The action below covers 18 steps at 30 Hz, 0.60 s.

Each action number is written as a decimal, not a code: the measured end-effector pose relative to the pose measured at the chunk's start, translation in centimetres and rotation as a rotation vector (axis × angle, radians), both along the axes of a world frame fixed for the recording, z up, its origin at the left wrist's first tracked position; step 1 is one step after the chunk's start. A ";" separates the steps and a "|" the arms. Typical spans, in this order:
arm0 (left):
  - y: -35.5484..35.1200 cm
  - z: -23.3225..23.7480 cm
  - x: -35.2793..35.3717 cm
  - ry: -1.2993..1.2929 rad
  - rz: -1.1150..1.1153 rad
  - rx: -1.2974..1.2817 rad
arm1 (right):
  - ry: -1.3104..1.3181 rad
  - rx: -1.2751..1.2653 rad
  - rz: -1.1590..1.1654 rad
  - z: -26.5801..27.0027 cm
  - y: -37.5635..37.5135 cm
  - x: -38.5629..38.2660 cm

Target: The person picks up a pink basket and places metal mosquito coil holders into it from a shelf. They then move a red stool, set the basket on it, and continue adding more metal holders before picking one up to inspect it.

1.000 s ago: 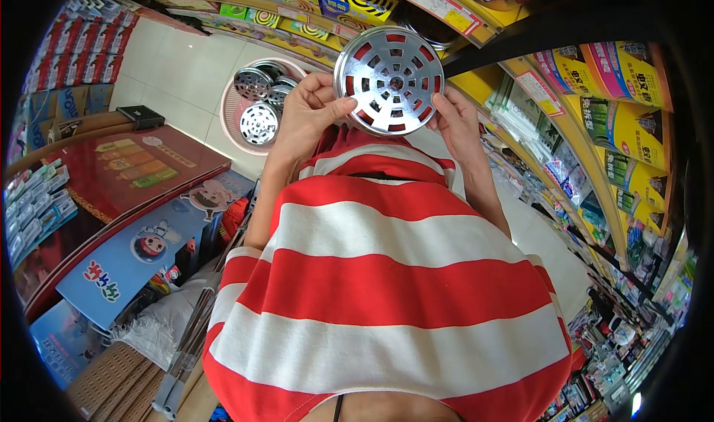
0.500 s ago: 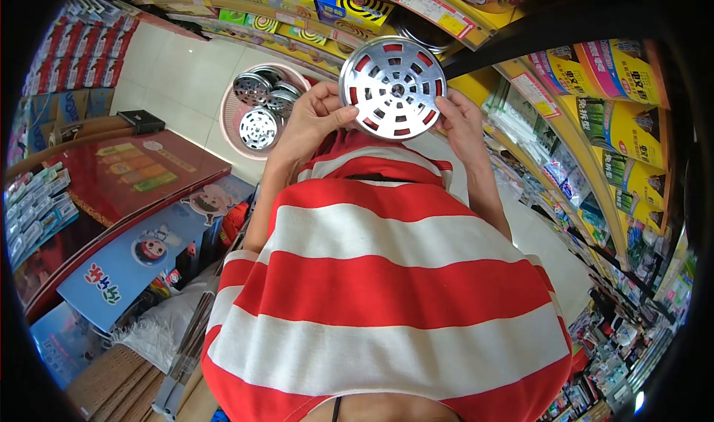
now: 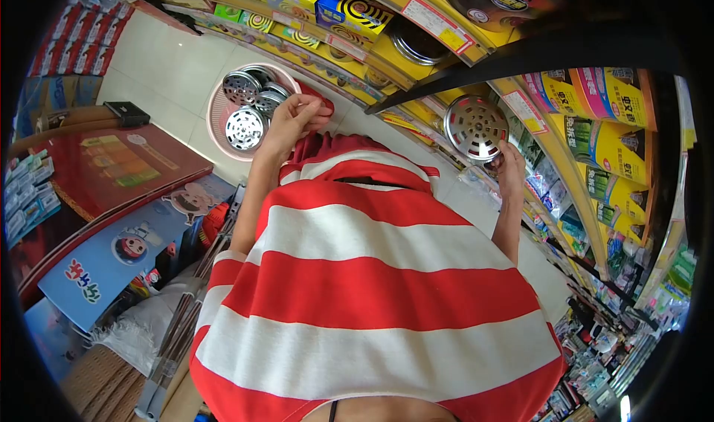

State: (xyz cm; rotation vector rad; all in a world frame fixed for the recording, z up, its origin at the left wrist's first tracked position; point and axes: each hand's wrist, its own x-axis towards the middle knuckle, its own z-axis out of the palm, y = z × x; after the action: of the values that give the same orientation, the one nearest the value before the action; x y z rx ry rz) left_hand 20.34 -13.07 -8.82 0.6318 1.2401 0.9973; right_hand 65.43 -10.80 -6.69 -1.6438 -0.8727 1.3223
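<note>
My right hand [image 3: 510, 168] grips the lower edge of a round metal disc with slots [image 3: 476, 128], held up close to the shelf on the right. My left hand [image 3: 296, 121] is above my lap, its fingers bent together; whether something small is between them I cannot make out. Just left of that hand stands a pink basket [image 3: 216, 117] on the floor, holding several round slotted metal tins [image 3: 245, 128].
Shelves with yellow edges [image 3: 513, 95] run along the top and right, with yellow packs [image 3: 613, 143] and blue coil boxes [image 3: 349, 9]. A dark tin stack [image 3: 416, 44] sits on the upper shelf. A red-topped box [image 3: 123, 165] lies at left.
My left hand has let go of the metal disc and moved slightly left. My right hand has carried the disc rightward to the shelf. The view has shifted a little.
</note>
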 end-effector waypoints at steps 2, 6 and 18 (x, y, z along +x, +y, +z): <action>-0.8 -4.1 -1.4 0.043 0.027 -0.048 | 0.103 0.078 -0.094 -0.2 0.7 -0.4; -3.7 -12.8 -4.7 0.117 0.115 -0.341 | 0.164 0.210 -0.254 -2.1 4.0 -1.3; -12.9 -21.0 -7.6 0.061 0.414 -0.570 | 0.456 0.217 -0.268 -4.4 15.0 -10.9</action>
State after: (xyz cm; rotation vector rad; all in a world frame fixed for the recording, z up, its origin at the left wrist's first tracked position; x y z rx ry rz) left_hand 12.71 -25.97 -29.81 -0.0450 1.6593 0.8961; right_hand 54.55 4.20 -11.12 -1.1760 -0.4824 1.2897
